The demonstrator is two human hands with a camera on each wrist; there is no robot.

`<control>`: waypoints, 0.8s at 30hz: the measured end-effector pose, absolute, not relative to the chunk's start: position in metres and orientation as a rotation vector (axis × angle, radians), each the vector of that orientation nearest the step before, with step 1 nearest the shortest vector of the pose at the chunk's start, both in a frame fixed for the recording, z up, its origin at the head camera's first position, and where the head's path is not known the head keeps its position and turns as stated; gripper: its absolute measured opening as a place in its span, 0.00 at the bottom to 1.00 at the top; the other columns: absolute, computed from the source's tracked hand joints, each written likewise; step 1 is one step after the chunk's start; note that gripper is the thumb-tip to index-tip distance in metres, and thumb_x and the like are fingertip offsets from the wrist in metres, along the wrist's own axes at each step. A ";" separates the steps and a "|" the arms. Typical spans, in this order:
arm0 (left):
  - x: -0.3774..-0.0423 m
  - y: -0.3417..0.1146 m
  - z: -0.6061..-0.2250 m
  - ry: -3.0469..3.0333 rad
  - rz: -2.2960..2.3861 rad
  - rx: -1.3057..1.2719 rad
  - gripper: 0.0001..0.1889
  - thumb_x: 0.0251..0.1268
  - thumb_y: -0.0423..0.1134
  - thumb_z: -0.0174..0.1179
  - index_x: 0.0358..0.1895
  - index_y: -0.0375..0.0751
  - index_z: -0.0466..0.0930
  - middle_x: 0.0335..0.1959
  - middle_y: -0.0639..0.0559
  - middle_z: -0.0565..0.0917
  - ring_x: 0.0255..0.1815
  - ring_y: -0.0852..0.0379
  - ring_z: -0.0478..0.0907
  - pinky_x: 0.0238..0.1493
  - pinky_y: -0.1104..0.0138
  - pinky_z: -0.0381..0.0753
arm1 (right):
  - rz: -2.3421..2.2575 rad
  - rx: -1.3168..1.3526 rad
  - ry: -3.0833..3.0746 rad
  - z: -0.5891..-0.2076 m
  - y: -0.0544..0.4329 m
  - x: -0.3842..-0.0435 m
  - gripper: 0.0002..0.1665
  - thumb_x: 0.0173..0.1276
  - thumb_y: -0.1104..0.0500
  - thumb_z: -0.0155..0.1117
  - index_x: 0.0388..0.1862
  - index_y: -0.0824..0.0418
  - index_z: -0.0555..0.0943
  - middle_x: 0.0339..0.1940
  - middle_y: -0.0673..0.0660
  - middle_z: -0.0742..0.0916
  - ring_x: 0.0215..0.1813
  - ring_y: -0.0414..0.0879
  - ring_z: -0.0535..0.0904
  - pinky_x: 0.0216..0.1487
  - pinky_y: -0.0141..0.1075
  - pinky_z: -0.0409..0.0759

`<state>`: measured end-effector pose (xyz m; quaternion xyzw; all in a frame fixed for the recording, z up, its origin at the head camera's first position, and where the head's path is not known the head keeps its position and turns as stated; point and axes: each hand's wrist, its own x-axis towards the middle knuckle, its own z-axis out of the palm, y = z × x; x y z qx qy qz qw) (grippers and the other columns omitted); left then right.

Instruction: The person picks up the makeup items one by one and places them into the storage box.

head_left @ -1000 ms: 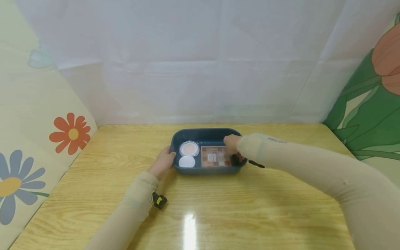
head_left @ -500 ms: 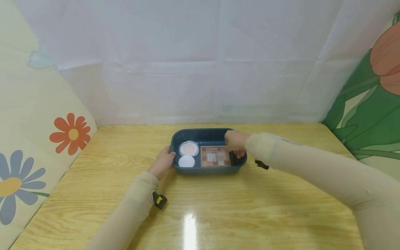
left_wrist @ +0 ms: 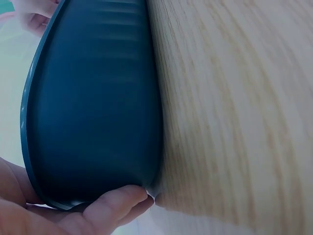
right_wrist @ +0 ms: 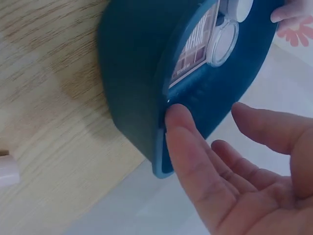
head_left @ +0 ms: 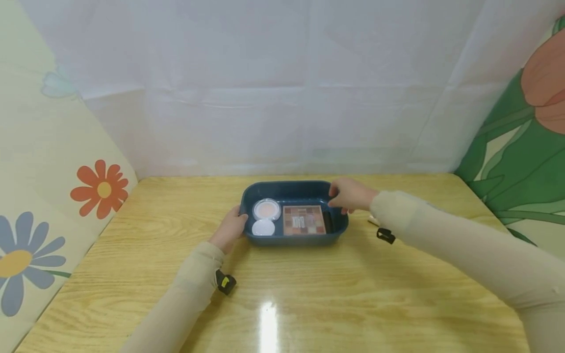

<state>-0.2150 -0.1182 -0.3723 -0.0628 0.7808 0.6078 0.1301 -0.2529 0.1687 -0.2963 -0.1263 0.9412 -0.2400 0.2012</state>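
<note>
My left hand (head_left: 229, 226) grips the left end of a dark blue plastic bin (head_left: 295, 240) on the table, thumb over its rim. At the bin's right end is my right hand (head_left: 350, 192), thumb and fingers apart, with nothing between them; in the right wrist view its index fingertip is right at the rim. Inside the bin lie an eyeshadow palette (head_left: 303, 219) with brown and pink squares, a round compact (head_left: 267, 209) showing pale powder, and a white disc (head_left: 263, 228) in front of it. A narrow black item (head_left: 328, 223) lies right of the palette.
On the wooden table (head_left: 300, 294), right of the bin, lies a small pale pink cylinder (right_wrist: 8, 171), partly hidden by my right wrist in the head view. A white sheet (head_left: 229, 88) hangs behind the table, and flower-patterned panels (head_left: 101, 189) flank it.
My right hand has lifted out of the bin's right side and moved right to its rim, uncovering the palette and the black item. The left hand and bin stay put.
</note>
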 end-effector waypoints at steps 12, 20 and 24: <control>-0.215 -0.117 -0.372 2.262 1.786 -0.183 0.26 0.77 0.30 0.31 0.73 0.23 0.46 0.73 0.29 0.56 0.71 0.36 0.59 0.68 0.48 0.64 | -0.944 -0.411 2.634 -0.300 0.195 -0.252 0.16 0.67 0.68 0.59 0.49 0.79 0.71 0.34 0.67 0.84 0.28 0.53 0.82 0.29 0.40 0.84; -0.214 -0.116 -0.370 2.259 1.780 -0.191 0.26 0.77 0.31 0.31 0.73 0.23 0.45 0.73 0.29 0.55 0.71 0.36 0.58 0.69 0.48 0.63 | -0.999 -0.406 2.643 -0.300 0.208 -0.248 0.18 0.68 0.67 0.59 0.51 0.80 0.71 0.38 0.70 0.83 0.28 0.50 0.82 0.29 0.38 0.82; -0.214 -0.117 -0.370 2.259 1.770 -0.198 0.26 0.77 0.31 0.31 0.74 0.23 0.44 0.74 0.29 0.53 0.73 0.36 0.55 0.71 0.48 0.60 | -0.997 -0.409 2.655 -0.302 0.212 -0.246 0.21 0.68 0.67 0.58 0.54 0.82 0.71 0.40 0.72 0.83 0.31 0.51 0.82 0.31 0.39 0.83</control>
